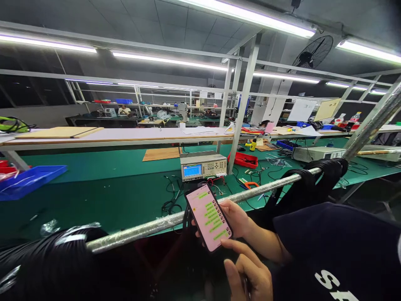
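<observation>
A smartphone [208, 219] with green message bubbles on a pink screen is held up, tilted, in a co-worker's hand [236, 217]; that arm comes from a dark short sleeve [297, 232] on the right. From the bottom edge rises my right hand [250, 269], its index finger stretched to the lower edge of the phone screen. Whether the fingertip touches the glass I cannot tell. The other fingers are curled, with a thin, shiny thing partly showing among them. My left hand is outside the picture.
A metal rail [163, 223] crosses in front, with bundles of black cables [75, 246] over it. Behind it, the green bench [103, 196] bears a meter with a lit screen [203, 166], a red tray [246, 160] and loose leads. A blue tray [34, 179] stands left.
</observation>
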Demonstrator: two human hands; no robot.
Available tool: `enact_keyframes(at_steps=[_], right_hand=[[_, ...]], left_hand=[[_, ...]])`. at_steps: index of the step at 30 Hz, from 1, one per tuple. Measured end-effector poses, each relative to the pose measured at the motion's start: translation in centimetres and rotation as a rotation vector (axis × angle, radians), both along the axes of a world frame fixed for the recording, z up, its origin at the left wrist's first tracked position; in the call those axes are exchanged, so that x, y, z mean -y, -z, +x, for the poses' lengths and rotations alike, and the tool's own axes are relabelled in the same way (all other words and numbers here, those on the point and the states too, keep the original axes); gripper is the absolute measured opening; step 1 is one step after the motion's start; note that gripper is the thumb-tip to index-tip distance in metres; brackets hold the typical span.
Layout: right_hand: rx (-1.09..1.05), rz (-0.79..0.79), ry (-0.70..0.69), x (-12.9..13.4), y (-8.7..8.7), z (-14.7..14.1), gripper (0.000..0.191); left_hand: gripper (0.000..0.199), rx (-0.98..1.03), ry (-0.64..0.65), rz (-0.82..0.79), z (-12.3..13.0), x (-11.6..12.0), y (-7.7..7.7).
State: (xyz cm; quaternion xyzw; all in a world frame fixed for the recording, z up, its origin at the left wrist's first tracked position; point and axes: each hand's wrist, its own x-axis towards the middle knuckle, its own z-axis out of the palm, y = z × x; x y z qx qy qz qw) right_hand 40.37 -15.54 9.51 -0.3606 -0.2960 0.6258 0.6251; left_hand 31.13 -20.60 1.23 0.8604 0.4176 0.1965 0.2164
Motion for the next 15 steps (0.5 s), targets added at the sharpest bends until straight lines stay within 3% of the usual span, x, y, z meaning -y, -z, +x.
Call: enact_keyframes(at_steps=[1,3,5,8,10,12,15], right_hand=[[-0.002,-0.002,0.0,0.0,0.0,0.0,0.05],[-0.005,-0.005,-0.008,0.0,0.0,0.1,0.05],[-0.005,-0.007,-0.015,0.0,0.0,0.1,0.052],[0.002,-0.018,-0.012,0.0,0.0,0.0,0.053],[0.005,-0.024,-0.002,0.0,0.0,0.0,0.053],[-0.002,-0.021,0.009,0.0,-0.1,-0.1,0.051],[-0.011,-0.011,0.019,0.0,-0.2,-0.1,0.045]], left_hand=[[0.065,-0.204,0.177,0.118,0.2,0.2,-0.3],[0.057,-0.369,0.384,0.244,0.3,0.1,-0.7],[0.054,-0.087,0.276,0.127,-0.2,-0.3,-0.9],[0.045,0.554,-0.033,-0.233,-0.8,-1.0,-1.2],[0.056,0.84,-0.203,-0.419,-1.1,-1.2,-1.4],[0.053,0.89,-0.233,-0.514,-1.3,-1.4,-1.5],[0.045,0.631,-0.119,-0.483,-1.4,-1.5,-0.8]])
